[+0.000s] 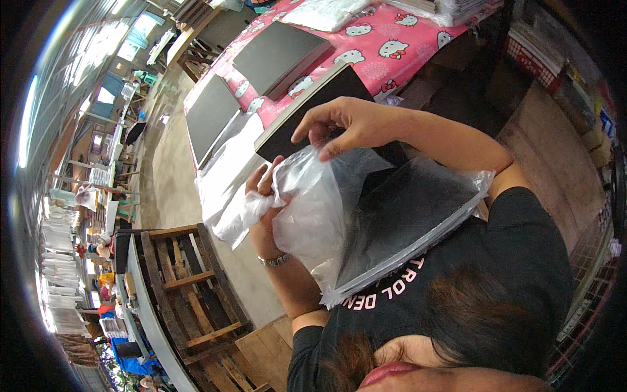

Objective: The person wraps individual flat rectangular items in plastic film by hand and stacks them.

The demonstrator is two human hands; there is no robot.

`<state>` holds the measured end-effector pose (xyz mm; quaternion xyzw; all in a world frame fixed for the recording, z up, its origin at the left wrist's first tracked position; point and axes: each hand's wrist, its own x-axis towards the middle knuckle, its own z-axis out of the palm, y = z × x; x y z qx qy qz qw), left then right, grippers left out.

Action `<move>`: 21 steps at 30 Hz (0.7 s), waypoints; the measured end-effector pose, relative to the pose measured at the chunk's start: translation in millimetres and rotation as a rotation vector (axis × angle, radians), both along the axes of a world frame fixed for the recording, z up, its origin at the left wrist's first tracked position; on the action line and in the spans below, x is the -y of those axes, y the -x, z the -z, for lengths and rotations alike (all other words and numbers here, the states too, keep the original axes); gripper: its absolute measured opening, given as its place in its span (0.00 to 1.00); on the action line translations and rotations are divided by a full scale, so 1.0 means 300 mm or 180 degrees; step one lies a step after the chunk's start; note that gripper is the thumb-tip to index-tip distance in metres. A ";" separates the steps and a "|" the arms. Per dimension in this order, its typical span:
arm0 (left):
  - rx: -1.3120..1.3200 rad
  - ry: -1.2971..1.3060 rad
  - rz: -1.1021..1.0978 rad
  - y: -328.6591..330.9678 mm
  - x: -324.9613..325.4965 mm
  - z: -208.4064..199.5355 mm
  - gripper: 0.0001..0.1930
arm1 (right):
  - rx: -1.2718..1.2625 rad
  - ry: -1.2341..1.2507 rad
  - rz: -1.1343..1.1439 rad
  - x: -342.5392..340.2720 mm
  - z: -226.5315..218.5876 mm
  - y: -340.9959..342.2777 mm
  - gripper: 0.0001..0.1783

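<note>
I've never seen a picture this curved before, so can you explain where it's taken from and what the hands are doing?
There is no machine, just a person's bare left hand and right hand. The picture comes from a wide camera worn on the head, looking down, so straight edges bend. On the pink table cloth with cat faces lie dark blocks, perhaps books or boxes, and what looks like a white sheet. The left hand holds a clear plastic bag, bunched around its fingers; the right hand is at the bag's upper edge, but whether it grips is hard to tell. A flat dark thing shows through the bag.
</note>
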<state>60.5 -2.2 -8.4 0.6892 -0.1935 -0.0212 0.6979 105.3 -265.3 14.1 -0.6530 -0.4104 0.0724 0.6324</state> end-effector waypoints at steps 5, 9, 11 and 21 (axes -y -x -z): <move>-0.0535 0.0095 -0.0568 -0.001 0.023 0.021 0.38 | -0.0214 0.0387 0.0538 -0.024 0.020 0.001 0.09; -0.0214 -0.0670 -0.1145 0.004 0.110 0.049 0.23 | 0.0388 -0.0568 0.1168 -0.061 0.071 -0.054 0.09; -0.0581 -0.1991 -0.1078 -0.015 0.103 0.084 0.16 | -0.0228 -0.1110 0.0929 -0.060 0.106 -0.065 0.08; -0.0924 -0.0644 0.0416 0.093 -0.067 0.193 0.17 | -0.2214 -0.2354 -0.1163 0.240 0.098 -0.030 0.16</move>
